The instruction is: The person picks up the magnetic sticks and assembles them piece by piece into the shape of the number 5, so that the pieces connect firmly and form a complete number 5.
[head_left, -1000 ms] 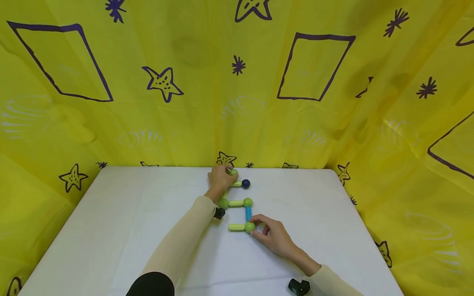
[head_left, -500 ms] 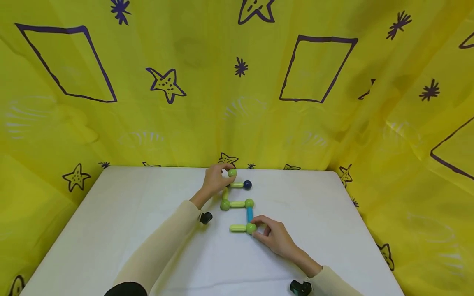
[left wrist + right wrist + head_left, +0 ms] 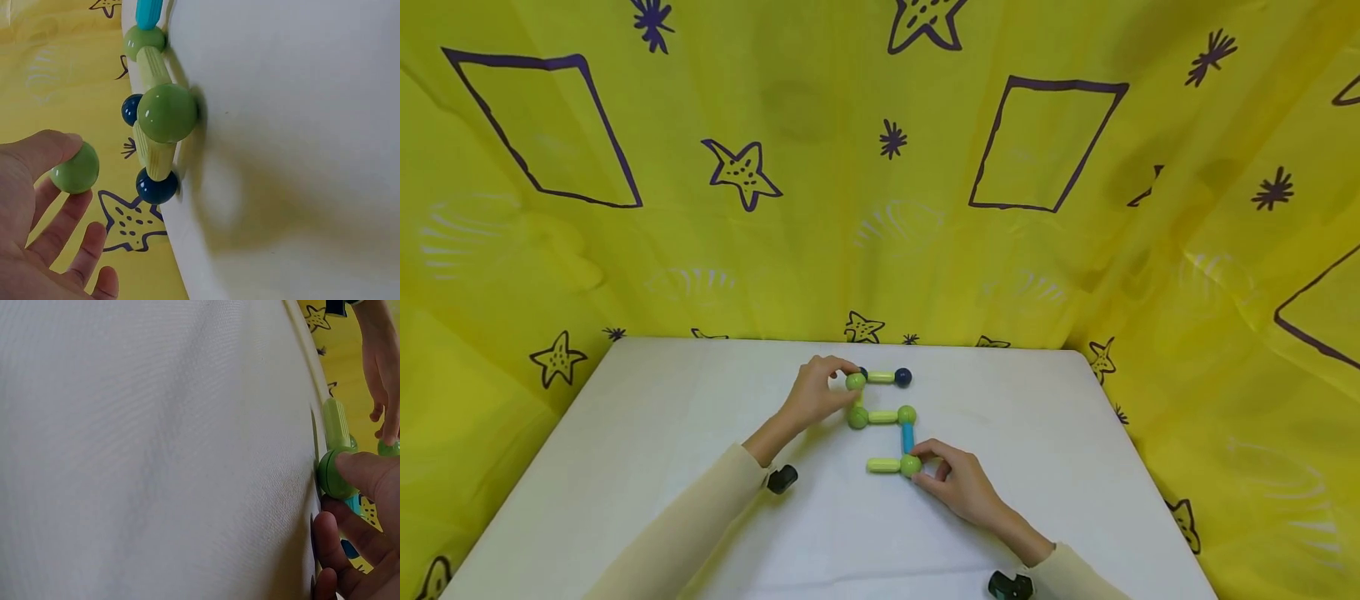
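My left hand (image 3: pixel 815 395) pinches a loose green ball (image 3: pixel 76 169) between thumb and fingertips, held above the upper left part of a stick-and-ball figure. That figure lies on the table: light-green sticks (image 3: pixel 883 417), one blue stick (image 3: pixel 907 438), green balls and two dark blue balls (image 3: pixel 903 377), joined in a zigzag. At its lower right corner my right hand (image 3: pixel 962 482) grips a green ball (image 3: pixel 335 475) with thumb and forefinger. From this corner ball a light-green stick (image 3: pixel 883 465) points left, its far end free. The held ball partly covers the upper left dark blue ball in the head view.
A white-covered table (image 3: pixel 715 392) carries the figure. Yellow patterned curtain (image 3: pixel 820 250) hangs behind and along both sides. Small black devices (image 3: pixel 782 479) are strapped at both wrists, by the cream sleeves (image 3: pixel 685 525).
My left hand has moved left and toward me with the green ball, from beyond the figure's top to over its upper left corner. The right hand keeps its hold on the corner ball.
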